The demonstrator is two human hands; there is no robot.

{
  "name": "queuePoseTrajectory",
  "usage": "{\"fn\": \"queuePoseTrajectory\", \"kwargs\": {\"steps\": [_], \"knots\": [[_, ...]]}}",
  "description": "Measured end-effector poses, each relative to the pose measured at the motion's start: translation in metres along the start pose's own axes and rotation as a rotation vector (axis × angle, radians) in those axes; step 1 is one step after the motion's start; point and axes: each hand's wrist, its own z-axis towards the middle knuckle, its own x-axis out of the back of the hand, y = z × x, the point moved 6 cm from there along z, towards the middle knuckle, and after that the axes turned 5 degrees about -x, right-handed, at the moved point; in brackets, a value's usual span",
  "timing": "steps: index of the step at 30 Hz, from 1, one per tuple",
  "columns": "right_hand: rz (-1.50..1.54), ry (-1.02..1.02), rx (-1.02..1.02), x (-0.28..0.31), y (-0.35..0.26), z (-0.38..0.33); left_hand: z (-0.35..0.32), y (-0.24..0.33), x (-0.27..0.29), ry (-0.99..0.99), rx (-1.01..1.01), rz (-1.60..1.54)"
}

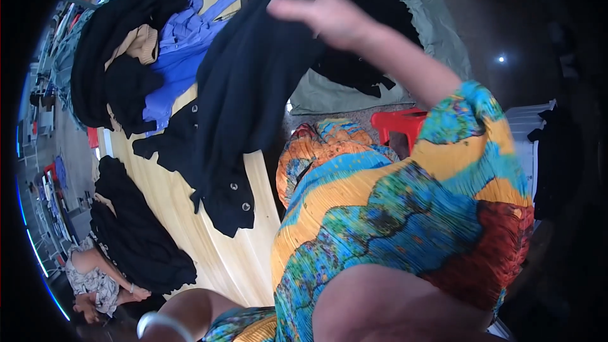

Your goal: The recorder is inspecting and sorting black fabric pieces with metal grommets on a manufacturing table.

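My right hand [335, 20], blurred by motion, is raised at the upper middle with its fingers closed on a black cardigan [250, 66]. The dark cloth hangs in long folds down onto a pale wooden table [261, 180]. Round shiny buttons show along its lower end. At the bottom left edge, a bare arm with a white bracelet [161, 324] runs out of the picture; it looks like my left arm, and its hand is not visible.
A black garment heap [139, 237] lies on the table's near left. Beyond it are black clothes [98, 57] and a purple-blue garment [180, 60]. Another black garment [354, 66] rests on a grey-green sheet [443, 44]. A red stool [398, 123] stands beside me; another person [95, 272] is at lower left.
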Motion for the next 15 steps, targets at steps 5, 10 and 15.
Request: {"fn": "queuePoseTrajectory", "kwargs": {"steps": [5, 10, 15], "knots": [[-0.013, 0.436, 0.446, 0.144, -0.065, -0.077, 0.018, -0.018, 0.088, 0.026, -0.066, 0.215], [-0.343, 0.954, 0.491, 0.229, -0.098, -0.171, -0.069, -0.023, 0.019, 0.130, -0.209, 0.565], [-1.078, 0.936, 0.059, 0.435, -0.107, 0.050, -0.217, -0.084, -0.081, 0.249, -0.501, 0.932]]}}
